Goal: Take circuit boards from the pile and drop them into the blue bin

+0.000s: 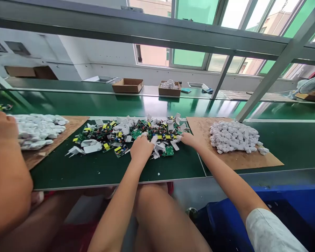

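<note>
A heap of green circuit boards with yellow parts and white plastic plug pieces (126, 134) lies on the green bench (94, 171) in front of me. My left hand (141, 147) rests on the near edge of that heap, fingers curled over white pieces and a board. My right hand (189, 139) reaches into the heap's right edge and touches a white piece there. Whether either hand has closed on a piece is hidden by the fingers.
A pile of white plastic shells (233, 137) sits on a cardboard sheet (252, 161) at the right. Another white pile (38, 129) lies at the left by another person's arm (5, 175). Cardboard boxes (127, 85) stand beyond the belt. A blue bin (291, 206) is at lower right.
</note>
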